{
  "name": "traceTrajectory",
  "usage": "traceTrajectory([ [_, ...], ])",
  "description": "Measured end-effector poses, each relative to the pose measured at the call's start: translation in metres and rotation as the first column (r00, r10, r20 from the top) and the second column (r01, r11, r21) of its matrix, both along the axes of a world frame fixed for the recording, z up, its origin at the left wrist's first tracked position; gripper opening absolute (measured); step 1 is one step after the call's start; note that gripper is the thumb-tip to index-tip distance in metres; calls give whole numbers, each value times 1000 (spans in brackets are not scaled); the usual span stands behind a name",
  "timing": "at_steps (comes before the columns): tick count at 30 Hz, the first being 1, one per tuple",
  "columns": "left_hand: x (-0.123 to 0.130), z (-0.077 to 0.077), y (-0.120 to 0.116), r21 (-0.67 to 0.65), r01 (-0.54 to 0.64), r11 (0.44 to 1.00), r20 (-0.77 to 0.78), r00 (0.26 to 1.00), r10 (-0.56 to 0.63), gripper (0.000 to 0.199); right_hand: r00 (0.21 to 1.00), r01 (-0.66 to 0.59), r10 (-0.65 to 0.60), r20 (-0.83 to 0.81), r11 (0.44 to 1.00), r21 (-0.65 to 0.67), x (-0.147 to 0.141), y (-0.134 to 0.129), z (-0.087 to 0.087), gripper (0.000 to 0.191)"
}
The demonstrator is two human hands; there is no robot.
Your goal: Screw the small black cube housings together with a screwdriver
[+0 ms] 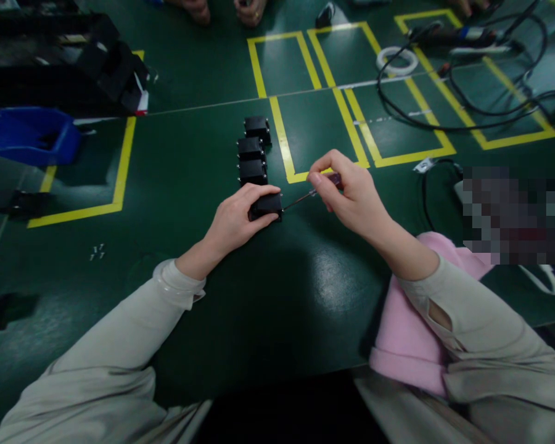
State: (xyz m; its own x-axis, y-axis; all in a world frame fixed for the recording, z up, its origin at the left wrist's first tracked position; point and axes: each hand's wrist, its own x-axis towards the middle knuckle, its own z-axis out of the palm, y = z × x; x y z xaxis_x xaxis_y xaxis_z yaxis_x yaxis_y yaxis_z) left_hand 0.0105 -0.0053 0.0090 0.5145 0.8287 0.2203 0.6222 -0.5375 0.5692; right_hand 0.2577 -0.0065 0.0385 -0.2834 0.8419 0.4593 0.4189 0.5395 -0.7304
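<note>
My left hand (235, 217) grips a small black box-shaped part (269, 204) with silvery screws at its end, pressing it on the green table. In my right hand (345, 188) is a screwdriver (300, 200), its dark handle between thumb and fingers. The thin shaft points left, and its tip meets the right end of the box near a screw. Just beyond my left hand, several more black boxes stand in a row, among them a near one (252, 171) and a far one (257, 128). Small screws (97, 251) lie loose to the left.
Yellow tape (282, 139) marks rectangles on the table (333, 345). A blue bin (32, 134) and black housings (65, 61) stand left. Cables (444, 126), a white ring (396, 61) and pink cloth (407, 333) lie right. Another person's hands (250, 11) show at the far edge.
</note>
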Motion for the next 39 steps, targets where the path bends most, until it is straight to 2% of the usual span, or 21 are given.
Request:
traceTrajectory([
  [2,0,0,0,5,0,1000,6,1000,0,43,1000,4,-4,-2,1000,-3,0,1,-1,23],
  [10,0,0,0,6,1,1000,0,1000,-1,44,1000,8,-8,-17,1000,-14,1,0,-3,17],
  [15,0,0,0,3,-1,1000,1,1000,1,43,1000,12,-12,-5,1000,-24,1,2,-5,23],
  [23,0,0,0,18,2,1000,0,1000,-2,43,1000,-8,8,9,1000,-1,1,-1,-1,11],
  [29,-1,-1,-1,22,5,1000,4,1000,-5,43,1000,-1,1,-5,1000,-1,1,1,-4,22],
  [34,-1,0,0,3,-8,1000,-8,1000,8,43,1000,-5,5,6,999,-33,1,0,-3,18],
  [39,-1,-1,1,9,2,1000,1,1000,-2,43,1000,5,-5,21,1000,-9,1,0,-1,19],
])
